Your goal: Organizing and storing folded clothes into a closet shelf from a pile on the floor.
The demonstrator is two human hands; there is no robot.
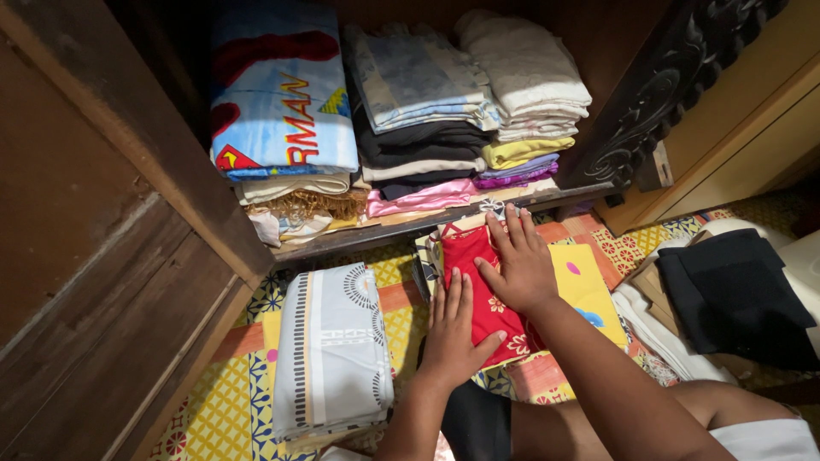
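A folded red cloth (478, 294) with white flower patterns lies on the patterned floor mat (222, 401) in front of an open wooden wardrobe. My left hand (453, 329) lies flat on its near left edge, fingers spread. Resting flat on its upper right part is my right hand (518, 260), fingers pointing toward the wardrobe. A yellow folded cloth (585, 286) sits under the red one on the right. A folded white and grey patterned cloth (331, 350) lies to the left of my left hand.
The wardrobe shelf (410, 226) holds stacks of folded clothes: a blue printed sheet (278, 94), grey and black pieces (418, 102), white, yellow and purple ones (525, 94). The wardrobe door (94, 230) stands at left. A black folded garment (735, 294) lies on a pile at right.
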